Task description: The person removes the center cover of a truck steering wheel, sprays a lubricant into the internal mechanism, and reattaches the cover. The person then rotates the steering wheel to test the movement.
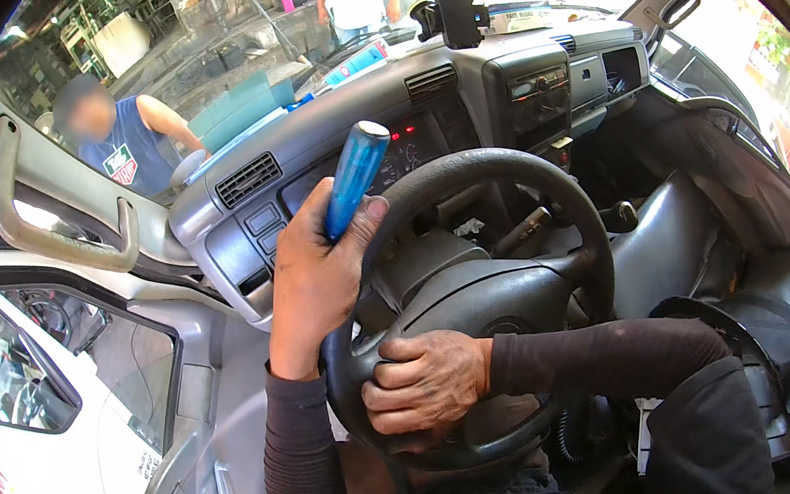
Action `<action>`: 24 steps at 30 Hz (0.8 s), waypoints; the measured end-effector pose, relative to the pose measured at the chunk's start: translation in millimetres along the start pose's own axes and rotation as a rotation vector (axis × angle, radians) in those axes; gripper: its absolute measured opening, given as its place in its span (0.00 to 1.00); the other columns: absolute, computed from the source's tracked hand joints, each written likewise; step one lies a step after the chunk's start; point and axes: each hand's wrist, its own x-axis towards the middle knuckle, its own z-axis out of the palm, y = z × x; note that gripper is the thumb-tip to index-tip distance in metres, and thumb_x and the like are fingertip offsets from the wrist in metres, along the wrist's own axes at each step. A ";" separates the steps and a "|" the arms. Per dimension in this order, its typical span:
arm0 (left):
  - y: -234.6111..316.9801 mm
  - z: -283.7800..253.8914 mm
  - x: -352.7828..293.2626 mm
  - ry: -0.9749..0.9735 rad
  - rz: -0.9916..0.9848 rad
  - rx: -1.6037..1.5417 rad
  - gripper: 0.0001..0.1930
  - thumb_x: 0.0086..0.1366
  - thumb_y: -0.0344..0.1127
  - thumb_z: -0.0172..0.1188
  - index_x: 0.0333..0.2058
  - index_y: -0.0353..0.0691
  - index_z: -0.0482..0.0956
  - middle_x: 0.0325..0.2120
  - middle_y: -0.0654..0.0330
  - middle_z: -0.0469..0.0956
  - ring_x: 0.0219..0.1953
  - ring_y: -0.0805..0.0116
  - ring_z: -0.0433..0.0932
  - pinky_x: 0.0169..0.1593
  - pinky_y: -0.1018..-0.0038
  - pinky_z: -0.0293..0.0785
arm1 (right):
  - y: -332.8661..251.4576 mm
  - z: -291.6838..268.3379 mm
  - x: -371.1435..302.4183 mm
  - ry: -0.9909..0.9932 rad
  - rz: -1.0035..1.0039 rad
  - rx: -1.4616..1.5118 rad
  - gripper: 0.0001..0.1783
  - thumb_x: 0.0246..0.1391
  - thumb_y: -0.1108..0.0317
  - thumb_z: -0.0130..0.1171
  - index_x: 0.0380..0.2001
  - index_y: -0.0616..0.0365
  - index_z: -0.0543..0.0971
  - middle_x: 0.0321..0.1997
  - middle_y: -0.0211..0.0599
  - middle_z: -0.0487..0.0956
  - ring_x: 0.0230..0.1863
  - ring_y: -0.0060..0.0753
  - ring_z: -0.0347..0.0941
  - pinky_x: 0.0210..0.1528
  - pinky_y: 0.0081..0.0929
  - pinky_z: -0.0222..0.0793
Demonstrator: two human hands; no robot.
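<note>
Gripping a blue handle [358, 181], the left hand [318, 273] sits near ten o'clock of the steering wheel [487, 165], handle tilted toward one o'clock, probably to clear it. The right hand [429, 384] curls at eight, seemingly bracing; what its closed fingers enclose is hidden.

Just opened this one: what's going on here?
Someone sits at the steering wheel of a vehicle. Their left hand grips a blue cylindrical handle upright near the wheel's upper left; its lower part is hidden by the hand. The right hand is curled at the wheel's lower left, the forearm crossing in front of it. Beyond the windshield stands another person in a blue sleeveless top.
</note>
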 end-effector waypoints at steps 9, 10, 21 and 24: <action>8.2 2.1 -3.8 0.009 -0.015 -0.080 0.13 0.72 0.41 0.68 0.44 0.37 0.80 0.31 0.64 0.78 0.34 0.76 0.70 0.43 0.74 0.71 | -4.9 -24.7 1.1 -0.124 0.110 -0.051 0.29 0.46 0.39 0.65 0.42 0.47 0.75 0.47 0.28 0.75 0.48 0.29 0.71 0.50 0.33 0.66; 8.4 1.9 -4.5 0.018 -0.014 -0.078 0.13 0.72 0.41 0.68 0.44 0.37 0.80 0.30 0.64 0.78 0.34 0.76 0.70 0.43 0.74 0.71 | -7.0 -28.6 0.2 -0.095 0.132 -0.077 0.28 0.47 0.40 0.65 0.42 0.47 0.76 0.47 0.28 0.75 0.48 0.29 0.71 0.50 0.33 0.66; -0.3 3.8 -0.6 -0.009 -0.024 -0.076 0.15 0.71 0.42 0.69 0.45 0.37 0.81 0.30 0.66 0.77 0.34 0.77 0.70 0.42 0.74 0.71 | -29.0 14.5 -9.1 -0.092 -0.039 -0.061 0.20 0.49 0.47 0.55 0.39 0.47 0.74 0.42 0.26 0.74 0.46 0.27 0.71 0.50 0.32 0.64; 4.2 -1.0 -4.9 0.024 -0.049 0.019 0.15 0.71 0.43 0.69 0.46 0.37 0.81 0.30 0.66 0.78 0.35 0.76 0.71 0.42 0.73 0.72 | -39.2 4.4 -2.5 -0.115 -0.032 -0.108 0.18 0.52 0.48 0.54 0.40 0.47 0.75 0.45 0.28 0.75 0.47 0.28 0.72 0.50 0.33 0.65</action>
